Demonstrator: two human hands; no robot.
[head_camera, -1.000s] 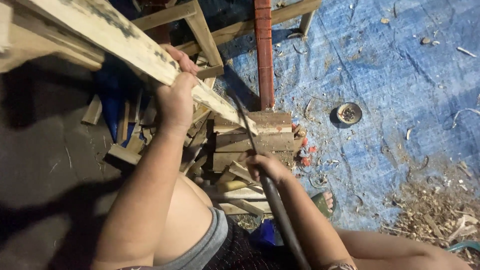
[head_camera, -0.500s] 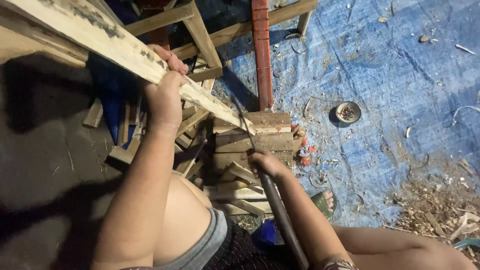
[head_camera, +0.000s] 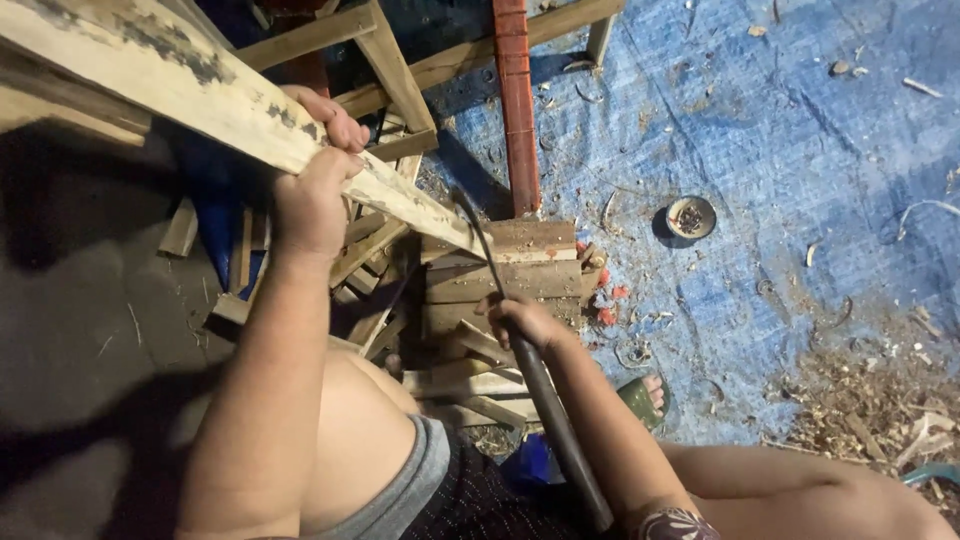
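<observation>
The left hand (head_camera: 312, 195) clenches a long, weathered plank (head_camera: 230, 105), its far end resting on stacked wood (head_camera: 500, 275). The right hand (head_camera: 525, 320) grips a curved, dark-handled blade (head_camera: 478, 238) beside that end. The plank looks stiff, rough and fairly heavy, best held mid-length.

Left hand (head_camera: 312, 195) raised, fingers clenched; right hand (head_camera: 522, 318) lower, fist closed.

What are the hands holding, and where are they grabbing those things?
The left hand grips the long worn plank partway along its length. The right hand grips the dark curved tool on its shaft, between the hooked tip and the long handle end.
</observation>
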